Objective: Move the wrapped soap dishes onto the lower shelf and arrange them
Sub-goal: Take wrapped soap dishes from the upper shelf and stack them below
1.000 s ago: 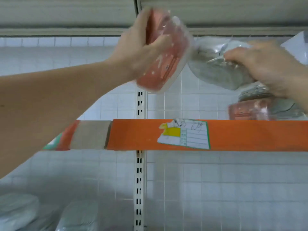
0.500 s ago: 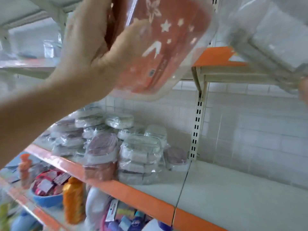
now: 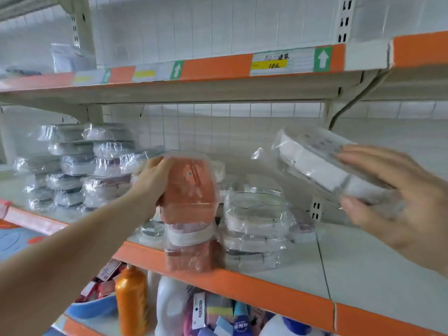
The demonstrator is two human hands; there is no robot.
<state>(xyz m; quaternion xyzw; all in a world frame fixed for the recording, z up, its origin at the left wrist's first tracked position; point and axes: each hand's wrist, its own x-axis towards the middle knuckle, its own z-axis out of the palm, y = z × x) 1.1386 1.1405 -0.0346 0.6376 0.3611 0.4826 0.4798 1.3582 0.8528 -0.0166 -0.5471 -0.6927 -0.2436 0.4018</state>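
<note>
Left hand (image 3: 155, 180): grips the orange wrapped soap dish (image 3: 190, 190), fingers curled over its far left edge. The dish is upright on its long side, directly above a short stack at the near edge of the lower shelf (image 3: 278, 291); whether it touches that stack cannot be told.

Short stack (image 3: 190, 248): a pale wrapped dish over an orange one, standing at the shelf's orange front lip.

Right hand (image 3: 392, 197): holds the white wrapped soap dish (image 3: 322, 166) in the air above the right part of the lower shelf, fingers spread over the top, thumb under the near edge. The dish is tilted, its left end higher, with loose clear wrap trailing off that end.

Middle stack (image 3: 254, 224): clear-wrapped pale dishes, several high, just right of the short stack.

Far-left stacks (image 3: 80, 166): many wrapped dishes in grey and white tones, piled in rows toward the back wall, well apart from the right hand.

Upper shelf (image 3: 218, 66): orange front strip with price labels (image 3: 281, 61) and green arrow tags.

Shelf below, near: an orange bottle (image 3: 132, 301), a white bottle (image 3: 172, 306), small coloured packets (image 3: 213, 311), a blue basin (image 3: 92, 309) holding small boxes.

Back wall (image 3: 218, 127): white tiles behind slotted uprights.
</note>
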